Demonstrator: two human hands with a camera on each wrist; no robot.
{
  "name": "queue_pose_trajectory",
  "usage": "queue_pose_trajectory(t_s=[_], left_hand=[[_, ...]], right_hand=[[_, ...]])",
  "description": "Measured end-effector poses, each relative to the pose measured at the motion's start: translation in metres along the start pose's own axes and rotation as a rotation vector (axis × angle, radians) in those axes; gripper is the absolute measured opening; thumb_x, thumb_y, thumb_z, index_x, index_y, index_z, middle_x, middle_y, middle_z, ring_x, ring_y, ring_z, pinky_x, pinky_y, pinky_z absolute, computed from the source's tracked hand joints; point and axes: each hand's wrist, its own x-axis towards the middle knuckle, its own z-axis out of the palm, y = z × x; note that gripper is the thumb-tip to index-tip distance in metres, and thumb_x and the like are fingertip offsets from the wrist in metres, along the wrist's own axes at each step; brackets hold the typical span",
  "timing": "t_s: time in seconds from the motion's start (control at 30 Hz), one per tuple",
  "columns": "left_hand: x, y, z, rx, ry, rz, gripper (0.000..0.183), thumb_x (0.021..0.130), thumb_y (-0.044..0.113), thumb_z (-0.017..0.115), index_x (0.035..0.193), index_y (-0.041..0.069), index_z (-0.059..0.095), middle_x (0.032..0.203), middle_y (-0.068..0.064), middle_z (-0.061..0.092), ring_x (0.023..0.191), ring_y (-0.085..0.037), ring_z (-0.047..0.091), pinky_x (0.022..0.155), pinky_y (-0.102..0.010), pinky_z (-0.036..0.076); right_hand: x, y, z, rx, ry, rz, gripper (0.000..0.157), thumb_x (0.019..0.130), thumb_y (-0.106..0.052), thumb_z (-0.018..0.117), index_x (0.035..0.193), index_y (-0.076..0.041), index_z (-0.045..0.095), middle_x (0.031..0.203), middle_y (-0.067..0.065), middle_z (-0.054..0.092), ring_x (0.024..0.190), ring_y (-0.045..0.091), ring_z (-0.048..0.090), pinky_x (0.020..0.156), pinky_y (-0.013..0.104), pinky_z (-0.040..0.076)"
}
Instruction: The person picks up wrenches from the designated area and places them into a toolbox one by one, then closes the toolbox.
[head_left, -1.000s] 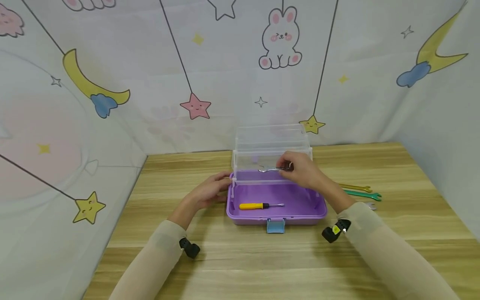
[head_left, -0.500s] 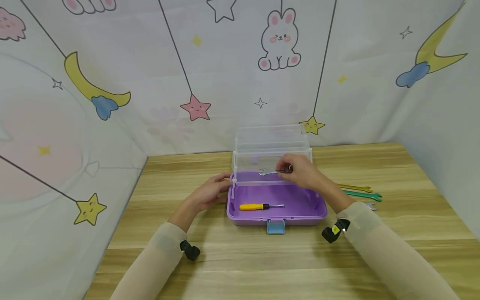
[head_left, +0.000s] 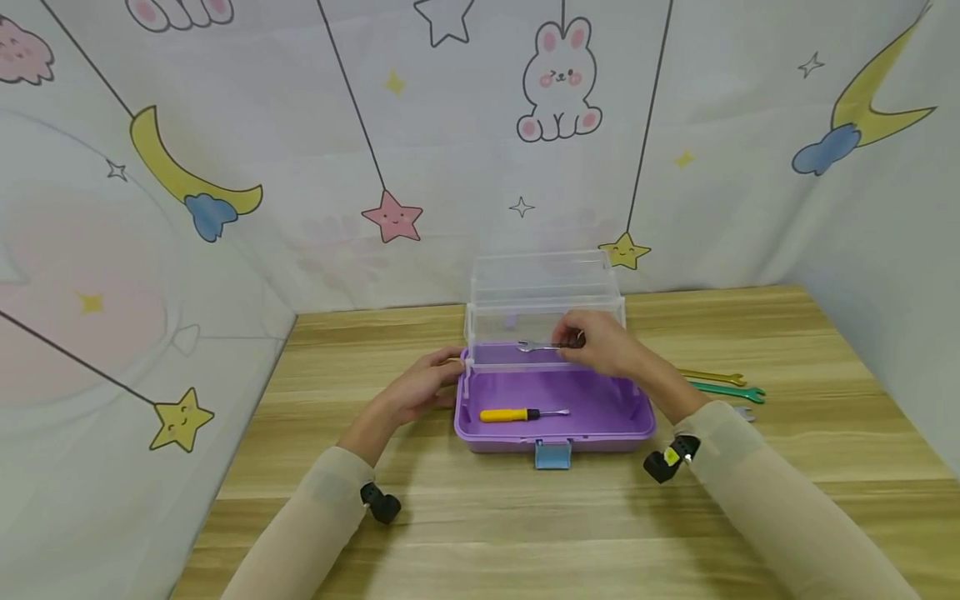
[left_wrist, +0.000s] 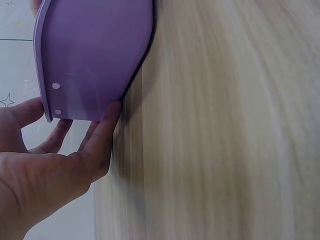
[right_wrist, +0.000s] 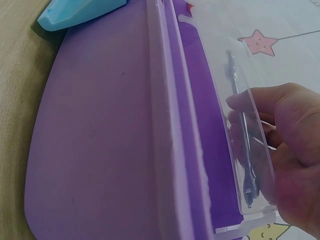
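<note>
A purple toolbox (head_left: 487, 445) stands open on the table, its clear lid (head_left: 540, 275) raised behind it with a clear tray (head_left: 480, 331). My left hand (head_left: 422, 385) grips the box's left end; in the left wrist view the thumb and fingers span from rim to base at the corner. My right hand (head_left: 600, 343) pinches a silver wrench (head_left: 534, 347) at the clear tray. Through the tray's wall, the right wrist view shows the wrench (right_wrist: 244, 135) between thumb and fingers. A yellow-handled screwdriver (head_left: 506, 415) lies in the bottom of the box.
Right of the box lie a gold wrench (head_left: 723, 377), a green wrench (head_left: 735, 390) and a silver wrench end (head_left: 745, 412), partly hidden by my right arm. A light-blue latch (head_left: 552, 455) hangs at the box's front. A patterned cloth (head_left: 450, 150) rises behind the table.
The wrench in my right hand has tipped slightly and sunk a little with the hand. My left hand stays at the box's left end.
</note>
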Motion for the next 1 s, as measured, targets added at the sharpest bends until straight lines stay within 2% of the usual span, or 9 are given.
queue_pose_trajectory(t_s=[0.2,0.5,0.77,1.0], left_hand=[[0.0,0.001,0.001,-0.004,0.007,0.002,0.044,0.113,0.021,0.049,0.155,0.006,0.047,0.15,-0.018,0.054,0.143,-0.036,0.05,0.11,-0.057,0.05],[0.0,0.0,0.0,-0.008,0.014,0.001,0.045,0.113,0.021,0.049,0.156,0.006,0.046,0.15,-0.017,0.055,0.143,-0.036,0.05,0.109,-0.056,0.051],[0.001,-0.001,0.0,0.003,0.012,-0.001,0.045,0.113,0.021,0.049,0.155,0.007,0.046,0.15,-0.018,0.055,0.142,-0.035,0.051,0.109,-0.055,0.052],[0.001,0.0,0.001,-0.005,0.012,-0.001,0.045,0.113,0.021,0.049,0.156,0.008,0.046,0.15,-0.018,0.054,0.143,-0.036,0.05,0.109,-0.055,0.052]], right_hand=[[-0.001,-0.001,-0.001,-0.012,-0.004,-0.013,0.01,0.094,0.0,0.075,0.103,-0.005,0.073,0.095,0.003,0.068,0.089,0.02,0.062,0.081,0.038,0.056],[-0.004,-0.001,-0.005,-0.022,0.057,-0.062,0.01,0.093,0.0,0.076,0.102,-0.003,0.073,0.094,0.003,0.067,0.088,0.021,0.062,0.081,0.038,0.056],[-0.024,0.004,-0.03,0.01,0.067,-0.059,0.011,0.096,0.002,0.073,0.107,0.0,0.071,0.098,0.007,0.067,0.091,0.023,0.061,0.083,0.038,0.053],[-0.042,0.018,-0.054,-0.006,0.096,0.014,0.011,0.099,-0.001,0.072,0.11,-0.001,0.072,0.102,0.008,0.069,0.094,0.023,0.062,0.086,0.037,0.055]])
